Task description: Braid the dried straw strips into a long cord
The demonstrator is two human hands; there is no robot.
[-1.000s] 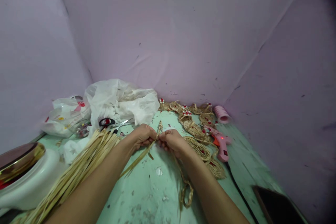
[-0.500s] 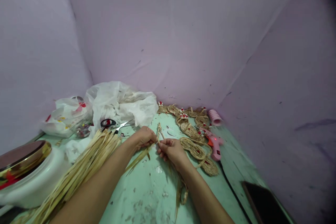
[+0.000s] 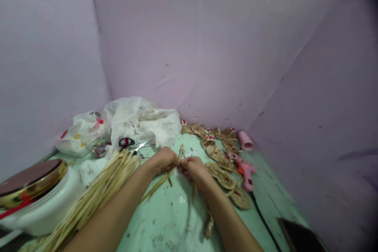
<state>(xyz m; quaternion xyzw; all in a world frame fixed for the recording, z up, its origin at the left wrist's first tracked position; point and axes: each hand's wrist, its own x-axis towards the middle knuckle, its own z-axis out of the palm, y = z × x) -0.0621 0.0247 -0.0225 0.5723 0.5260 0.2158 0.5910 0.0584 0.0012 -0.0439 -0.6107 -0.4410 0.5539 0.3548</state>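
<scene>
My left hand is closed, pinching pale dried-fibre strands at the middle of the table. Close against it, my right hand grips the same strands between thumb and fingers. A short loop of narrow fibre braid stands up just beyond the fingertips. Loose flat strips trail from under my left hand toward me. Below my right wrist hangs a thicker braided end, partly behind the forearm. The exact crossing of strands is hidden by my fingers.
A bundle of dried strips lies left, near scissors and plastic bags. A white pot stands front left. Coiled braided pieces, a pink glue gun, a pink spool and a dark phone-like slab are right.
The camera view has tilted slightly up and to the left, so the table things sit lower and further right. My hands keep their pinch on the braid, fingertips slightly closer together.
</scene>
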